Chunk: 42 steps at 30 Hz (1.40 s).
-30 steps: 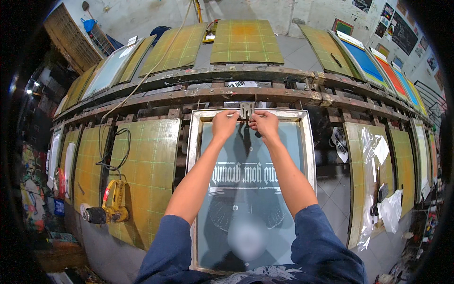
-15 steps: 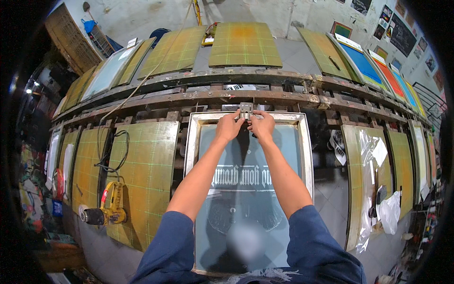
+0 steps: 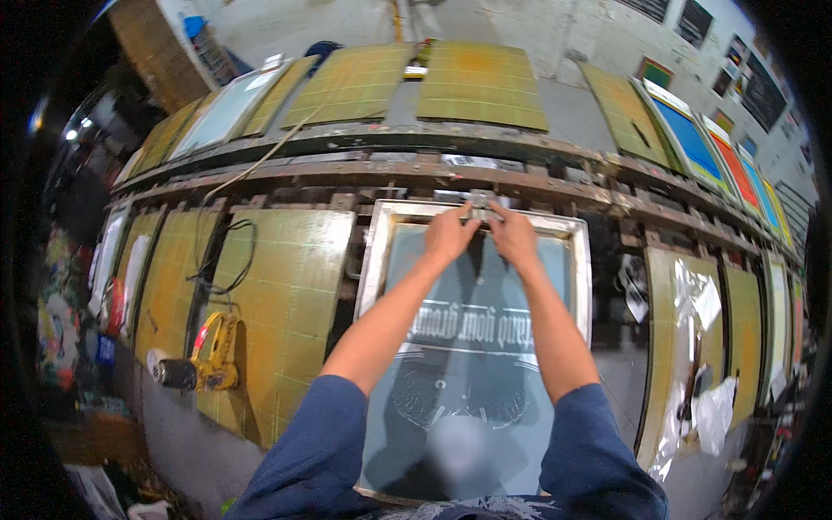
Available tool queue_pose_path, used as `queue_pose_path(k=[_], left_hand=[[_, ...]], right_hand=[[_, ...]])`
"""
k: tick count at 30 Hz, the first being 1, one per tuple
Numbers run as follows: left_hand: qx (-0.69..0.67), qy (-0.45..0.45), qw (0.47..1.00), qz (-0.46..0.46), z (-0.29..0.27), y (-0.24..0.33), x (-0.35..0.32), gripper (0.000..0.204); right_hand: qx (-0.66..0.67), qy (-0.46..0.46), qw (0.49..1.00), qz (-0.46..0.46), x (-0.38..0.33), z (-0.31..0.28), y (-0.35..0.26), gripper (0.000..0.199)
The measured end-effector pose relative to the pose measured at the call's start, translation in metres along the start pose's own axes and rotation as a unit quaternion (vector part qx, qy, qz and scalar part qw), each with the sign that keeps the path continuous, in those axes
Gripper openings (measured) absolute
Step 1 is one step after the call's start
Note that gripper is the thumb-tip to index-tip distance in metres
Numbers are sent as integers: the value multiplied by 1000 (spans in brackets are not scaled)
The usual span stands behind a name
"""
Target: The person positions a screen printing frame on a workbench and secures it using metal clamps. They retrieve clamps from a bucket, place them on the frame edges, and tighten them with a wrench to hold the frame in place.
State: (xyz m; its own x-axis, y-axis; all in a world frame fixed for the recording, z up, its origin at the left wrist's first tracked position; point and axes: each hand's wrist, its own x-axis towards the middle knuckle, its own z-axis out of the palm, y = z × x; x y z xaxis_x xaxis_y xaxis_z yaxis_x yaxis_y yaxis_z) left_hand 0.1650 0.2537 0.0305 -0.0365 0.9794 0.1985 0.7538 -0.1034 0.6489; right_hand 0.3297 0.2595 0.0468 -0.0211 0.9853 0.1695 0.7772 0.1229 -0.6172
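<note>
Grey mesh printing screen in pale metal frame (image 3: 373, 260) lies flat on long rusty metal press rail (image 3: 347, 169), centre of view, dark lettering and round design across mesh. Left hand (image 3: 451, 236) and right hand (image 3: 513, 237) meet at far frame edge, fingers pinched narrow on small metal clamp (image 3: 479, 201) fixed there. Both forearms stretch over mesh, blue sleeves at bottom. Yellow-green gridded pallet boards (image 3: 286, 303) just left of frame. Yellow handheld tool (image 3: 212, 351) rests on left board, black cable beside it. Crumpled clear plastic sheet (image 3: 702, 407) at right.
</note>
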Motion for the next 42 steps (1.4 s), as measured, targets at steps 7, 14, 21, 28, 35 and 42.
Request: queue_pose_path(k=[7, 14, 21, 28, 35, 42], left_hand=[[-83, 50, 995, 2, 18, 46, -48, 24], [7, -3, 969, 248, 28, 36, -68, 24], [-155, 171, 938, 261, 14, 36, -48, 10], [87, 72, 980, 166, -3, -21, 1, 63], [67, -45, 990, 114, -1, -18, 14, 64], [61, -71, 990, 109, -5, -19, 19, 58]], right_hand=[[50, -128, 991, 0, 24, -31, 15, 40], [16, -110, 994, -9, 27, -23, 17, 42], [8, -81, 992, -97, 35, -20, 33, 43], [38, -152, 987, 35, 25, -35, -1, 46], [23, -88, 996, 11, 12, -26, 15, 43], [58, -60, 996, -12, 5, -25, 5, 42]])
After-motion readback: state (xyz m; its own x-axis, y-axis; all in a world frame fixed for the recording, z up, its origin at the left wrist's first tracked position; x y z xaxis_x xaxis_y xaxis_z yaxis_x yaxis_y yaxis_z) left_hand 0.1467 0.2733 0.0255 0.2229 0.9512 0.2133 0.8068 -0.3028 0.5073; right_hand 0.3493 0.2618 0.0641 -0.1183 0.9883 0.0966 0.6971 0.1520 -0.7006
